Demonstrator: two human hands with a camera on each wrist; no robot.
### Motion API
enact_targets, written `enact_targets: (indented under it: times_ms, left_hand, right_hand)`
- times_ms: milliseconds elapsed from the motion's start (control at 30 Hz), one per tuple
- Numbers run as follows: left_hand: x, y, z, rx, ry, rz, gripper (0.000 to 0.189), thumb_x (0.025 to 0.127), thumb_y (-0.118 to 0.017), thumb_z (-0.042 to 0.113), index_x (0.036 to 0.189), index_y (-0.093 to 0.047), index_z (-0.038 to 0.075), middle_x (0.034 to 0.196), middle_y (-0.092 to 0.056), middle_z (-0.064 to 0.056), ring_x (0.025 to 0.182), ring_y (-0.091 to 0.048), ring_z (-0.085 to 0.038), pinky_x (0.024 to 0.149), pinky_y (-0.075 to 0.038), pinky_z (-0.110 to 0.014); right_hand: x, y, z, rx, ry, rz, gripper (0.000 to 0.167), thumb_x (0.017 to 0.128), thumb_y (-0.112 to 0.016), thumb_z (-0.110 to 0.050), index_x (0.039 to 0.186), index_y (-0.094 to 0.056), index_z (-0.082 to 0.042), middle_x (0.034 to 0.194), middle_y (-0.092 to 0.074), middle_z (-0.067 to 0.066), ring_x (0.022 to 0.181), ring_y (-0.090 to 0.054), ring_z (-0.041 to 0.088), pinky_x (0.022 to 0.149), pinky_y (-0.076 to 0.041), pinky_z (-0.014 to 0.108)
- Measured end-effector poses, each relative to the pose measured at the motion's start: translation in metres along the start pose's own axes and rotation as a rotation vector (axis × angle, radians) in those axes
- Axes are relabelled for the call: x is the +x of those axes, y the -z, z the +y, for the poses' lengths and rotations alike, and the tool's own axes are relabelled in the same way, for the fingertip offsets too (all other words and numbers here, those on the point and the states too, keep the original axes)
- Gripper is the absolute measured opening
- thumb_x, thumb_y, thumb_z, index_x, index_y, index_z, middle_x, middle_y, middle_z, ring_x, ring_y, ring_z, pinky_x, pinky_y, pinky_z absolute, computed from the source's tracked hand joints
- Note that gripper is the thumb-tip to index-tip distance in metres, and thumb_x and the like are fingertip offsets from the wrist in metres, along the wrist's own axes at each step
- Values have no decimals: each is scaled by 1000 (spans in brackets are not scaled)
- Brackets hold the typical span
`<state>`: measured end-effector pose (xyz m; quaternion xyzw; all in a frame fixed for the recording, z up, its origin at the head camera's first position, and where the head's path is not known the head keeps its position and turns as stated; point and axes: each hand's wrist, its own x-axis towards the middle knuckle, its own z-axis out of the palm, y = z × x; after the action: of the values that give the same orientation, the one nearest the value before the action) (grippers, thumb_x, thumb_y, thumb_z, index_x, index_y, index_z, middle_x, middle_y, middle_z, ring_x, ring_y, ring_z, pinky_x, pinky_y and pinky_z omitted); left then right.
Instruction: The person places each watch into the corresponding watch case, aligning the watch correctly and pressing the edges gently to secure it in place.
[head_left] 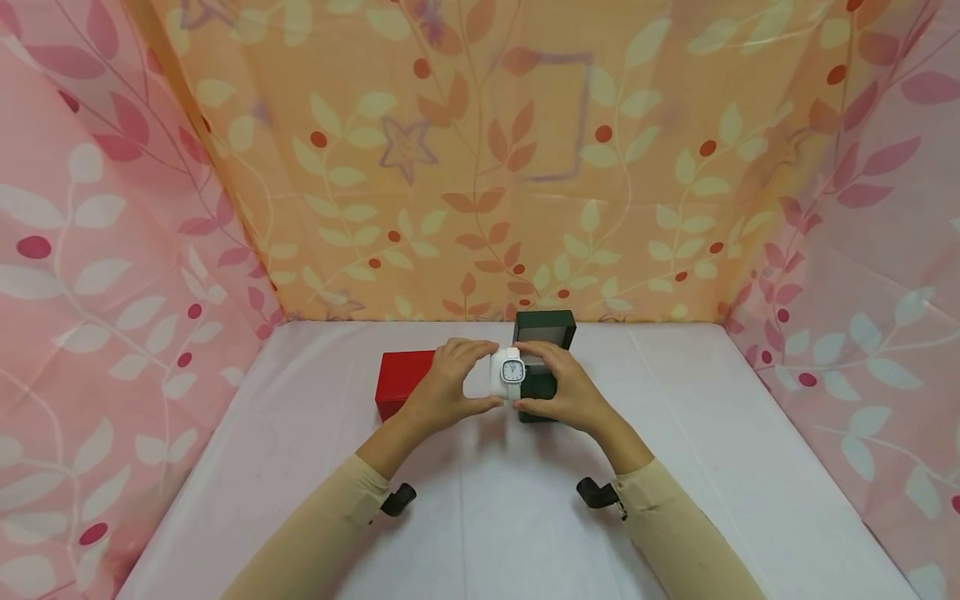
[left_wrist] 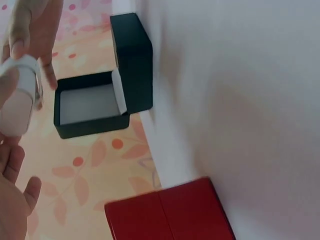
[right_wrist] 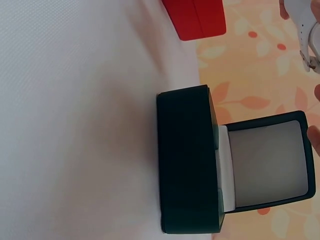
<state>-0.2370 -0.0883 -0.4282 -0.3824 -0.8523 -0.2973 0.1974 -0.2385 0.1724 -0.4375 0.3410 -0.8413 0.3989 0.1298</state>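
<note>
A white-strapped wristwatch with a square face sits around a white cushion, held up between both hands over the table. My left hand grips the cushion, fingers above and thumb below. From the other side my right hand holds the watch at the top and bottom with its fingertips. The strap shows holes and a buckle in the right wrist view. Behind the right hand stands a dark green box with its lid raised, pale lining inside.
A closed red box stands on the table left of the green box, partly behind my left hand. White cloth covers the table. Patterned curtains rise at the back and both sides. Small black devices are fixed at both wrists.
</note>
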Motion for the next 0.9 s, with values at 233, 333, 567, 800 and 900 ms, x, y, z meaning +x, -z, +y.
enact_targets:
  times_ms: [233, 333, 567, 800, 900]
  left_hand:
    - [1, 5, -7, -27, 0, -44, 87, 75, -93, 35, 148, -51, 15, 146, -56, 1, 131, -44, -17, 110, -38, -46]
    - [1, 6, -7, -23, 16, -55, 84, 76, -92, 36, 147, -52, 15, 144, -57, 1, 131, -45, -17, 110, -38, -46]
    - [-2, 7, -9, -39, 32, -56, 77, 75, -92, 34, 140, -56, 15, 138, -60, 2, 128, -46, -16, 109, -39, -44]
    - [-2, 8, -8, -24, 17, -46, 77, 74, -92, 34, 140, -56, 14, 137, -61, 2, 127, -47, -16, 107, -40, -44]
    - [-2, 9, -8, -17, 9, -44, 77, 75, -91, 35, 140, -56, 13, 137, -61, 1, 127, -47, -17, 107, -40, -44]
  right_hand:
    - [-2, -3, 5, 116, -18, 18, 87, 73, -94, -14, 149, -51, -17, 147, -54, 0, 138, -49, 22, 115, -39, 52]
    - [-1, -4, 6, 155, -24, 18, 89, 71, -95, -9, 148, -51, -14, 148, -53, 4, 138, -49, 25, 115, -37, 57]
    - [0, 5, -1, 70, -6, -51, 85, 75, -93, -24, 149, -52, -19, 150, -51, 2, 141, -44, 23, 117, -35, 55]
    - [2, 7, -1, 21, 62, -31, 78, 77, -92, -26, 146, -55, -16, 144, -55, 5, 136, -48, 25, 113, -38, 56]
    - [2, 7, 0, 12, 69, -36, 79, 78, -92, -25, 146, -54, -16, 144, -55, 5, 136, -47, 25, 113, -38, 56]
